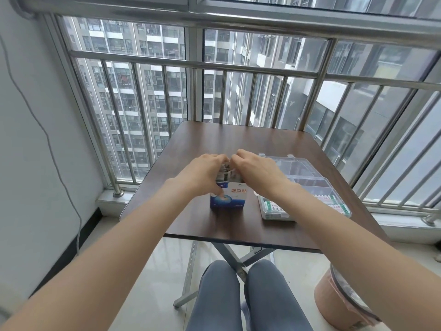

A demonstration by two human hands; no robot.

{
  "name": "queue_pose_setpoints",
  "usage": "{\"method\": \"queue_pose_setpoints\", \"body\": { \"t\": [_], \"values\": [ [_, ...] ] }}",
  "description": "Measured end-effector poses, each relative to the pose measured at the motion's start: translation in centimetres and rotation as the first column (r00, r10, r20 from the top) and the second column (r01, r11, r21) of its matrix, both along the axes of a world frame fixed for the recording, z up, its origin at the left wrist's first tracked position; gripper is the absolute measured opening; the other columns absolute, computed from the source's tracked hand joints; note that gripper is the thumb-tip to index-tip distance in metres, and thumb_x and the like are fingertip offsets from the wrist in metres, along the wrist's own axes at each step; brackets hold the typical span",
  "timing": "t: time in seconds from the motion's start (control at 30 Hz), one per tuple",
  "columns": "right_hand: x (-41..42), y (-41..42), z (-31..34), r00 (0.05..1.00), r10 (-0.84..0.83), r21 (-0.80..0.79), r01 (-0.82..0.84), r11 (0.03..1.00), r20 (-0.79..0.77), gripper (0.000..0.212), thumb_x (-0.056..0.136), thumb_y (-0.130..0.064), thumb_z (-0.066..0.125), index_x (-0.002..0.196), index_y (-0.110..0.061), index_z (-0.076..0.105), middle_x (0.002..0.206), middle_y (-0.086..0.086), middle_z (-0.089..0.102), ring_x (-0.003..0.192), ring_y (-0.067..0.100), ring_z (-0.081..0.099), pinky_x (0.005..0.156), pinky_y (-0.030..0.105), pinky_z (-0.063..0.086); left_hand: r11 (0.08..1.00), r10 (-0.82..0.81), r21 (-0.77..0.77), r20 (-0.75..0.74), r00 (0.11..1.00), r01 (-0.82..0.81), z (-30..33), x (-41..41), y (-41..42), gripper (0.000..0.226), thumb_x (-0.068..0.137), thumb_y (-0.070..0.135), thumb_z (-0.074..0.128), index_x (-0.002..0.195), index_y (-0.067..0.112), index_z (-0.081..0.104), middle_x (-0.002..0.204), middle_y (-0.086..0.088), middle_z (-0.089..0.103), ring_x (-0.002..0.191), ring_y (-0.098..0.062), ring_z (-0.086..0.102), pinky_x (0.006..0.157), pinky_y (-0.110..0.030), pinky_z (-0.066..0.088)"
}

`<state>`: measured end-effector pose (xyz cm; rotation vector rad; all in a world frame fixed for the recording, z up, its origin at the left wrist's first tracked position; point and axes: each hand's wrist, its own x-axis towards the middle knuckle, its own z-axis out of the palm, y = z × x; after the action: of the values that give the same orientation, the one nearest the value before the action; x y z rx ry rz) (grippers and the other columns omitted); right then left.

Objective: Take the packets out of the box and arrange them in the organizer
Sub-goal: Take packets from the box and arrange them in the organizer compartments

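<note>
Seated person, head view looking down on a small dark wood folding table point(229, 144) set against a steel railing point(198, 65) with apartment blocks beyond the glass. A blue and white box point(228, 198) stands upright on the table near its front edge, left of centre, top open, red lettering on the front face. A bundle of packets point(226, 174) sticks up out of the box mouth, between the two hands. Left hand point(205, 173) wraps the box from the left: thumb pressed on the front face, fingers curled over the top toward the packets. Right hand point(256, 170) comes over from the right, fingers curled down at the top of the packet bundle; grip looks closed on the packets, though the fingertips themselves are hidden behind the knuckles. The fingertips of both hands nearly meet above the box. To the right of the box, just apart from it, a clear plastic organizer point(307, 185) lies flat with its lid point(291, 163) folded open behind it; the right forearm crosses over its near left corner. The nearest compartment already holds a row of packets with green and red print point(334, 204); the far compartments look clear. On the floor at lower right a pinkish bin point(334, 304). Grey-blue trousers point(248, 297) at bottom centre.
</note>
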<state>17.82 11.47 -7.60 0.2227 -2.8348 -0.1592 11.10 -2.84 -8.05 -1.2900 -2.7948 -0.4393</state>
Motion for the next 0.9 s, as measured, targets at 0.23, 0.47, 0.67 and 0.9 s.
{"method": "queue_pose_setpoints", "body": {
  "t": [0.23,0.47,0.67,0.9],
  "values": [
    [0.0,1.3,1.8,0.963,-0.183,-0.355,0.103,0.929,-0.198,0.013,0.098,-0.020,0.048,0.102,-0.011,0.057,0.098,0.006,0.069,0.081,0.028,0.064,0.059,0.037,0.052,1.000,0.010,-0.030,0.099,0.995,-0.007,0.4,-0.8,0.3,0.079,0.067,0.020,0.082,0.135,0.017,0.042,0.125,-0.004,0.056,0.110,-0.020,0.050,0.085,-0.029,0.042],
    [0.1,3.3,2.9,0.922,-0.360,-0.814,0.097,0.573,-0.144,0.006,0.092,-0.012,0.057,0.088,-0.015,0.059,0.088,0.003,0.066,0.085,0.020,0.064,0.070,0.034,0.056,0.970,-0.003,0.242,0.078,0.997,-0.016,2.1,-0.1,1.9,0.073,0.082,0.040,0.068,0.142,0.014,0.037,0.142,0.000,0.047,0.133,-0.015,0.037,0.117,-0.039,0.017],
    [3.8,5.9,4.3,0.989,-0.149,-0.995,-0.008,0.095,-0.022,0.006,0.087,-0.002,0.062,0.086,-0.008,0.060,0.074,0.006,0.062,0.041,0.004,0.042,0.038,0.013,0.033,0.826,-0.196,0.561,0.362,0.912,-0.045,4.2,2.9,6.3,0.043,0.096,0.029,0.049,0.132,0.006,0.049,0.124,-0.005,0.060,0.112,-0.016,0.057,0.091,-0.028,0.047],
    [6.9,10.1,3.4,0.983,-0.181,-0.987,0.060,0.148,0.032,0.008,0.084,-0.013,0.069,0.080,-0.018,0.063,0.068,-0.004,0.062,0.046,0.003,0.041,0.041,0.014,0.032,0.805,-0.451,0.586,0.705,0.548,-0.090,2.8,4.1,10.1,0.029,0.097,0.018,0.048,0.112,-0.003,0.061,0.085,-0.011,0.069,0.056,-0.006,0.057,0.052,-0.014,0.045]
  ]
}}
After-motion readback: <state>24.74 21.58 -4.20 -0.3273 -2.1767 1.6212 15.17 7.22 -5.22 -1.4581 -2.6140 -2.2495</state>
